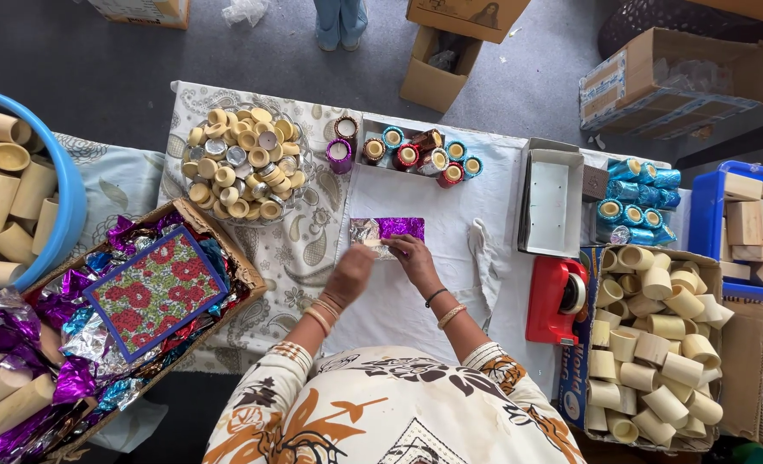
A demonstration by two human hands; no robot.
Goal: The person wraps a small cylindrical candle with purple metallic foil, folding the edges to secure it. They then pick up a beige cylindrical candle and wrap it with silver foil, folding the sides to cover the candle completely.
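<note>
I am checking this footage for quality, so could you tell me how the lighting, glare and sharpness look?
Head view: even, soft daylight with faint shadows; the purple foil sheet under the left hand and right hand glints, as do the foil scraps in the box; the edges bow slightly from the wide lens; focus is sharp throughout.

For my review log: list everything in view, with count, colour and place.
Foil sheet: one, purple and silver, centre of the white cloth.
Round dish: one, heaped with many cream cups, upper left.
Wrapped cups: about nine, mixed colours, top centre.
Blue wrapped cups: several, upper right.
Tape dispenser: one, red, right.
Box of cream tubes: one, right.
Foil box: one, floral board inside, left.
Blue tub: one, cream tubes, far left.
Left hand, right hand: on the foil, no closed grip visible.
</note>
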